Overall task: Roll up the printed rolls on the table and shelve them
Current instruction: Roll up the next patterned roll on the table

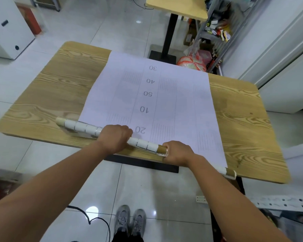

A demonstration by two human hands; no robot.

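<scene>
My left hand (115, 137) and right hand (177, 152) clench the white printed paper roll (143, 144) at the wooden counter's (59, 84) near edge; probably light and crease-prone, so grip evenly

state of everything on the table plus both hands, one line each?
White printed sheet with numbers: unrolled, flat on the wooden table.
White square-patterned roll on brown cardboard core: wound, lying along the sheet's near edge.
Left hand: grips the roll mid-length.
Right hand: grips the roll's brown end.
Second brown core end: at the table's near edge, rest hidden.
</scene>
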